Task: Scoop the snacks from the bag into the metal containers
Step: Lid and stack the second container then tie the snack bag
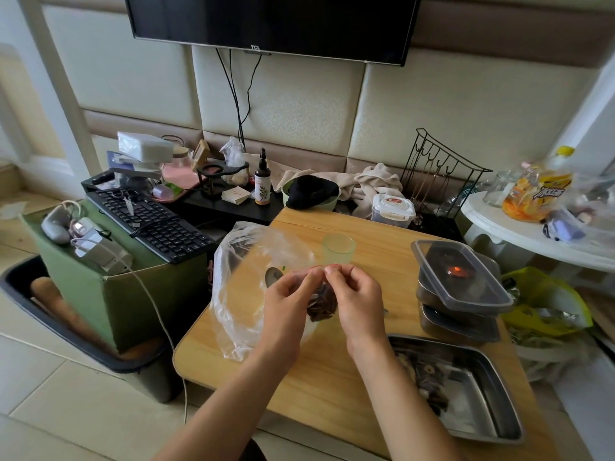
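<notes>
The small clear plastic bag of dark brown snacks hangs just above the light wooden table, held up between both hands at the middle of the view. The left hand and the right hand each pinch the bag's top edge, where a thin red strip runs along the mouth. The fingertips are drawn close together on the plastic, and the two hands nearly touch. This looks like the bag being opened or parted at the mouth, so scooping from it has probably not begun.

A crumpled clear plastic wrapper billows to the left of the hands; it cannot be told whether it is part of the same bag. The bowl of a metal spoon shows just beside the left hand's fingers, lying loose with neither hand on it.

Some of the work appears to be done. At the right edge of the table is a stack of rectangular metal containers with clear plastic lids, closed and seemingly filled. Nearer the person, an open rectangular metal tray holds a scatter of dark pieces at one end, with much of its floor bare. Judging by this, what remains is to open the bag, take up the spoon and move the snacks into the tray.
</notes>
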Tool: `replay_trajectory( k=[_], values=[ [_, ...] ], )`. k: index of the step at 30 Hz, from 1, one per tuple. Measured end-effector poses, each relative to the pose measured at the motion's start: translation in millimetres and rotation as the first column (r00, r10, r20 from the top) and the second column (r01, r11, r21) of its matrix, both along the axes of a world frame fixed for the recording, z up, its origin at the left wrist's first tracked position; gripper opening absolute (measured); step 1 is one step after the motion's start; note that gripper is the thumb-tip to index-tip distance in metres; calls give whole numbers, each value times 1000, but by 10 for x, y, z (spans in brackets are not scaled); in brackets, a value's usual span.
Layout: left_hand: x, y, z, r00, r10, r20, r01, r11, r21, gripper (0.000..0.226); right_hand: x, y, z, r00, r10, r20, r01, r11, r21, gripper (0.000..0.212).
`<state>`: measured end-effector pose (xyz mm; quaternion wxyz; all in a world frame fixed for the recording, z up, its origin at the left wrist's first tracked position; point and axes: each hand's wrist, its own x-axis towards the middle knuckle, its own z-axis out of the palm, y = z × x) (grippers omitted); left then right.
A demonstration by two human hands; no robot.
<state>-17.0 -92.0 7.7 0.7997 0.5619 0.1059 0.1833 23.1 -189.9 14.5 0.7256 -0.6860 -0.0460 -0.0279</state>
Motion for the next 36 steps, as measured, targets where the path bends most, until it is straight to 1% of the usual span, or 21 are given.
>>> replay_trajectory(
  k=[4,7,10,13,16,19,21,25,28,31,36],
  values=[
    [3,21,-6,1000,19,10,-19,1000,1,16,18,-27,-2,1000,5,8,-5,1000,10,9],
    [15,21,-12,1000,28,-7,-28,999,20,15,7,-35,18,1000,17,-15,-16,998,55,9],
    [26,41,-25,998,42,-44,-44,998,-37,16,10,-32,31,999,-11,-35,14,996,85,13],
    [18,64,-28,998,62,-33,-64,996,-67,17,25,-34,28,999,-25,-40,29,995,99,12],
    [-1,71,-19,998,49,-35,-52,994,-95,16,18,-28,31,999,20,-46,-16,995,94,11],
    [-9,79,-23,999,14,-34,-16,997,-73,18,-10,-27,36,993,103,-55,-100,994,49,8],
    [-20,81,-24,999,16,-41,-19,997,-74,19,-18,-37,44,993,102,-51,-101,995,16,7],
    [-29,102,-19,999,33,-26,-35,997,-67,18,-1,-51,47,995,75,-71,-74,997,10,6],
    [-30,111,-4,999,43,-10,-44,998,-51,16,-2,-44,51,991,112,-75,-112,994,12,7],
    [-23,104,-5,999,44,-18,-45,998,-39,21,-20,-27,62,986,155,-59,-155,988,0,6],
    [-33,111,-10,999,42,-17,-42,999,-22,23,-22,-17,53,986,155,-60,-155,988,-6,8]
  ],
)
